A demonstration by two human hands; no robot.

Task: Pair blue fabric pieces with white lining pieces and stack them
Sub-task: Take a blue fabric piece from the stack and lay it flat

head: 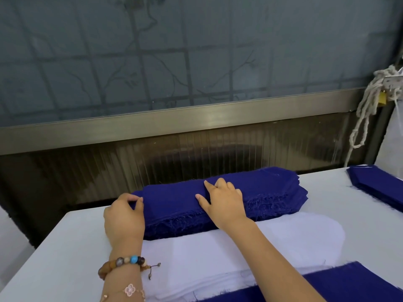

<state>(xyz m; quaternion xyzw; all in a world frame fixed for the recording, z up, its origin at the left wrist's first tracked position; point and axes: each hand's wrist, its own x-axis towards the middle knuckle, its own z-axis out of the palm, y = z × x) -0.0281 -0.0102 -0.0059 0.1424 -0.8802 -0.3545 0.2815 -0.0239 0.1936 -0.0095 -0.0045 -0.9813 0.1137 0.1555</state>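
A thick stack of blue fabric pieces (268,192) with frayed edges lies across the far side of the white table (56,253). My left hand (124,216) pinches the left end of the top blue piece between thumb and fingers. My right hand (222,199) rests on top of the stack near its middle, index finger and thumb stretched out flat on the cloth. In front of the stack lies a pile of white lining pieces (218,251). A blue piece (340,280) lies at the near edge, partly over the white pile.
A second, thinner stack of blue pieces (379,188) sits at the table's far right. A dark window frame and ribbed panel run behind the table. A knotted white rope (370,101) hangs at the right. The table's left edge drops off near my left wrist.
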